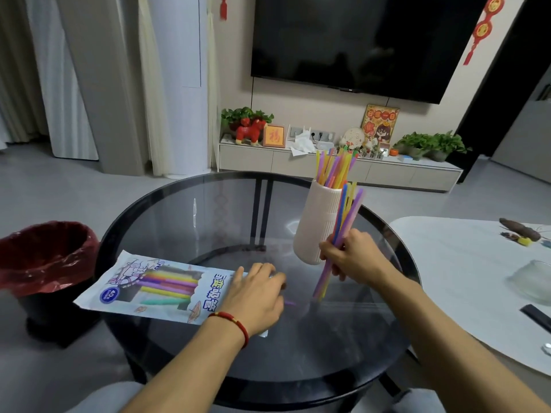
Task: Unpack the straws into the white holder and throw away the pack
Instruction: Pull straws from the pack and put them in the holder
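A white ribbed holder [317, 222] stands on the round glass table [179, 216], with several coloured straws [335, 168] sticking up out of it. My right hand [350, 254] grips a bundle of coloured straws [347, 213] beside the holder's right side, held upright and slightly tilted. The straw pack [149, 286], a flat printed plastic bag, lies at the table's left edge with a few straws visible inside. My left hand [258, 293] rests palm down on the pack's right end. A single purple straw [289, 303] pokes out just right of that hand.
A black bin with a red liner [44, 257] stands on the floor left of the table. A white table [465, 281] with a glass bowl [533, 281] and small items is at the right. A TV cabinet with plants stands behind.
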### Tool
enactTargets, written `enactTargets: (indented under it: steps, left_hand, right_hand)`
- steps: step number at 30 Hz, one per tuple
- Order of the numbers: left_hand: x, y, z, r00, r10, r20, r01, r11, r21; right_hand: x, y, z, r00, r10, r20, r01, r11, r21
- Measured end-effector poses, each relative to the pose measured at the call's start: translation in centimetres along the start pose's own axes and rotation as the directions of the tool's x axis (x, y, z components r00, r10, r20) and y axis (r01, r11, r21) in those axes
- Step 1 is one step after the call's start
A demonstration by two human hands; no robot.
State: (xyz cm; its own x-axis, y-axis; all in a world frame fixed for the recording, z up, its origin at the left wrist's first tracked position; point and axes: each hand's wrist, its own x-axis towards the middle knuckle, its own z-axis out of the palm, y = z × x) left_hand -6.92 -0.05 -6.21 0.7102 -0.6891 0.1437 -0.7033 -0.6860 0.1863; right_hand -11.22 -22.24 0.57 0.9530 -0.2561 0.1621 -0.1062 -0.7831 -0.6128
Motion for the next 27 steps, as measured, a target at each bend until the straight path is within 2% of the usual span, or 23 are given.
enactTargets:
  steps: [3, 7, 10, 12, 14, 17, 23, 27]
  left_hand:
    - [0.1, 0.0, -0.2, 0.995, 0.010, -0.101, -0.016, 0.998, -0.056]
    - [0.4, 0.2, -0.7, 0.967, -0.018, -0.255, -0.038, 0.976, -0.214]
    - [0.4, 0.4, -1.1, 0.944, -0.079, -0.320, -0.042, 0.933, -0.357]
    - [0.4, 0.4, -1.2, 0.935, -0.105, -0.340, -0.039, 0.920, -0.391]
    - [0.4, 0.3, -1.3, 0.930, -0.125, -0.345, -0.028, 0.913, -0.407]
    - [0.4, 0.3, -1.3, 0.928, -0.134, -0.348, -0.021, 0.913, -0.407]
    - [0.4, 0.3, -1.5, 0.928, -0.134, -0.348, -0.024, 0.910, -0.413]
    - [0.3, 0.4, -1.5, 0.928, -0.124, -0.351, -0.030, 0.915, -0.402]
  right_hand:
    - [0.0, 0.6, 0.9, 0.996, -0.027, -0.087, 0.027, 1.000, 0.005]
    - [-0.9, 0.6, 1.1, 0.993, -0.039, -0.107, 0.039, 0.999, -0.005]
    - [-0.3, -0.7, -1.5, 0.934, 0.013, -0.357, 0.082, 0.965, 0.249]
    - [0.7, -2.1, -4.0, 0.863, 0.109, -0.493, 0.169, 0.857, 0.487]
    - [1.9, -3.4, -6.1, 0.812, 0.165, -0.560, 0.253, 0.765, 0.592]
    - [3.5, -4.7, -7.8, 0.769, 0.103, -0.631, 0.290, 0.823, 0.488]
    - [6.2, -6.6, -8.1, 0.747, -0.072, -0.661, 0.199, 0.973, 0.119]
    - [7.7, -7.6, -8.0, 0.829, -0.074, -0.555, 0.092, 0.996, 0.005]
